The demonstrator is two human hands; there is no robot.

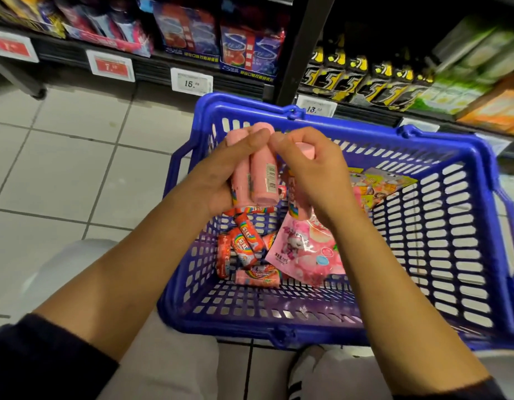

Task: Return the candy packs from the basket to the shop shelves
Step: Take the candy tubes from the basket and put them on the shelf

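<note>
Two pink cylindrical candy tubes (257, 171) lie side by side in the left hand (221, 174), whose fingers curl around them above the basket; a barcode label shows on the right-hand tube. The right hand (310, 180) grips a third pink candy tube (296, 180), its pink cap poking out above the curled fingers and its rainbow-printed lower end showing below the palm. The thumbs of both hands nearly meet over the tube tops.

Under the hands sits a blue plastic shopping basket (440, 255) with slotted walls, resting on the pale tiled floor (62, 168). Inside it, several red and pink rainbow-printed candy tubes (244, 246) lie jumbled near the left wall. Just beside them lies a flat pink candy bag with a cartoon figure (307, 249), and further back a yellow printed candy packet (377, 189) rests against the right side.

Behind the basket, dark shop shelves (151, 67) carry blue and red gum boxes (244, 47), black and yellow packs (365, 82) and green boxes (463, 70), with price tags (191, 81) along the shelf edge.
</note>
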